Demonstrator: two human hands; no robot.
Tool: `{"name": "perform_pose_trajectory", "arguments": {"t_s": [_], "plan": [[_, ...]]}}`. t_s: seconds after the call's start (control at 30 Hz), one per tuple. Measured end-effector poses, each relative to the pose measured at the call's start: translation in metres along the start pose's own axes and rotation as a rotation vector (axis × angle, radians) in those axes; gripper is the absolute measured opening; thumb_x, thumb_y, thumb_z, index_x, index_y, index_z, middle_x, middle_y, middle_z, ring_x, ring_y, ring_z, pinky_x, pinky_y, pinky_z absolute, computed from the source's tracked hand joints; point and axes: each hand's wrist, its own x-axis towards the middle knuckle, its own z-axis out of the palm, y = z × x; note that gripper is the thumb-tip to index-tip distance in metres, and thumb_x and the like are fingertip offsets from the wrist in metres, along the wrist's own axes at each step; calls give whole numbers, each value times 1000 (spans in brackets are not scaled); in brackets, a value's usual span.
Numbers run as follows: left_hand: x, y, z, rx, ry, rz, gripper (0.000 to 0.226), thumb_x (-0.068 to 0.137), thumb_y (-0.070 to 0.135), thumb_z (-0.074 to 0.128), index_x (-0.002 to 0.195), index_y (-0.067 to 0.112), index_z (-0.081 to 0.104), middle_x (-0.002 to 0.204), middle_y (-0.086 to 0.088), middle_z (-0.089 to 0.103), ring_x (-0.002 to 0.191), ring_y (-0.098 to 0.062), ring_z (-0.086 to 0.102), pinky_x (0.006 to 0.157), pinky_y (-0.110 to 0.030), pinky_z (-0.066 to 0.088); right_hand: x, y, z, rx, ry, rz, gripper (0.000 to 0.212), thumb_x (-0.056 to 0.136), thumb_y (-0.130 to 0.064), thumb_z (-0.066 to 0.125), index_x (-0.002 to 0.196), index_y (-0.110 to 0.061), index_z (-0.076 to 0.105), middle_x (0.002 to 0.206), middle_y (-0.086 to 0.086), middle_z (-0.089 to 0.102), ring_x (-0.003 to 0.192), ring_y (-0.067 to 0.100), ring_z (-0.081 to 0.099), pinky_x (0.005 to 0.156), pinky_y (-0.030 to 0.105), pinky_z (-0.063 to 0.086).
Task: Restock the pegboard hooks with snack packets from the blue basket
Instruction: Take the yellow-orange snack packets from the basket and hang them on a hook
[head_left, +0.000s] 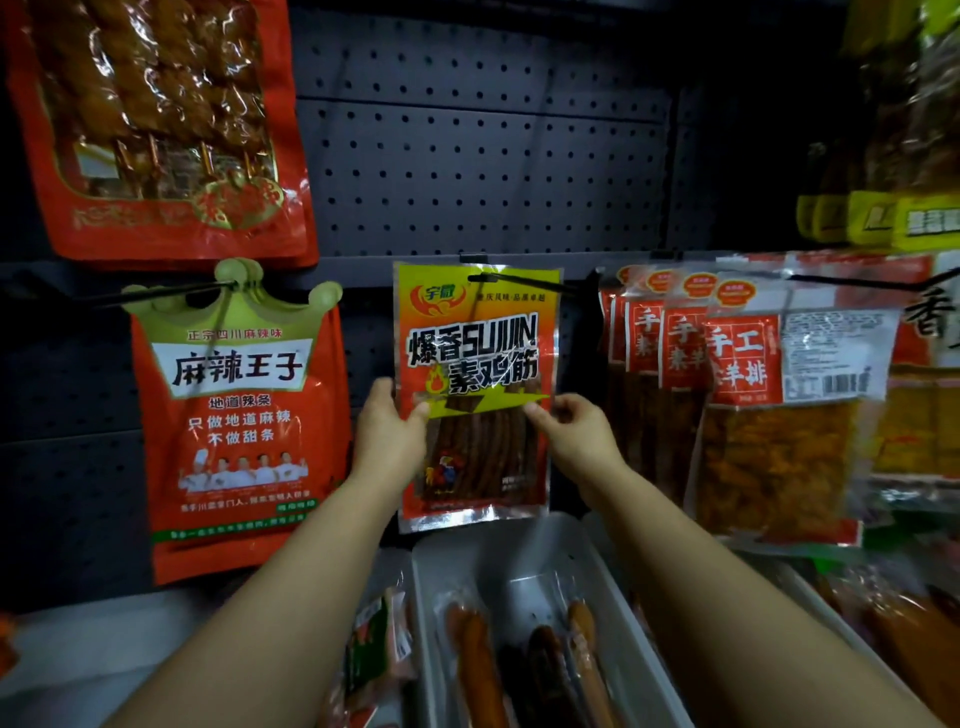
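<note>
An orange-and-yellow snack packet (475, 364) with black lettering hangs in front of the dark pegboard (483, 171), its top hole on a black hook (519, 282). My left hand (387, 431) pinches the packet's left edge, thumb on the front. Its right edge is pinched by my right hand (571, 434) at about the same height. The blue basket is out of view.
A red packet with a green crown top (239, 415) hangs to the left, a large red packet (156, 124) above it. Several clear-and-red packets (748, 395) hang to the right. White trays (524, 566) holding sausage sticks sit below my arms.
</note>
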Motion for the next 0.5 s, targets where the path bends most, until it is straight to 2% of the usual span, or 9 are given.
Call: {"name": "perform_pose_trajectory", "arguments": {"t_s": [0.1, 0.2, 0.3, 0.4, 0.47, 0.5], "plan": [[-26, -22, 3, 23, -19, -107, 24, 90, 7, 57, 112, 12, 51, 103, -1, 57, 103, -26, 57, 91, -34, 44, -17, 26, -1, -107, -95, 87, 37, 88, -26, 67, 115, -2, 60, 112, 17, 67, 97, 24, 62, 89, 36, 48], [-58, -43, 2, 48, -12, -216, 43, 87, 3, 60, 127, 5, 45, 123, -11, 54, 115, -31, 54, 99, -40, 43, -40, 48, -8, -148, -161, 164, 48, 87, -28, 68, 128, -7, 52, 125, 11, 61, 109, 25, 59, 94, 36, 47], [-102, -47, -3, -10, -5, -263, 49, 87, 1, 60, 132, 7, 42, 135, -15, 47, 119, -26, 51, 101, -37, 42, -71, 62, -23, -158, -142, 170, 57, 87, -26, 67, 137, -12, 44, 130, 8, 57, 114, 22, 57, 92, 32, 49], [-156, -35, 0, -16, 23, -221, 39, 87, 2, 61, 124, 12, 49, 129, -12, 49, 118, -22, 50, 93, -25, 42, -106, 73, -57, -121, -141, 110, 31, 87, -24, 67, 117, -20, 59, 113, 2, 65, 94, 10, 59, 73, 15, 45], [-195, -17, 9, -73, -17, -177, 29, 86, 0, 61, 109, 15, 55, 115, -10, 57, 106, -18, 56, 78, -9, 43, -136, 83, -91, -57, -155, 98, 12, 87, -23, 68, 97, -28, 63, 96, -3, 69, 84, 7, 61, 67, 13, 43], [-214, -7, 15, -114, -70, -158, 25, 86, -3, 61, 102, 16, 56, 105, -8, 61, 96, -12, 60, 70, -3, 43, -151, 89, -112, -26, -146, 101, 9, 87, -22, 68, 89, -29, 64, 88, -5, 69, 79, 7, 62, 67, 14, 45]]}}
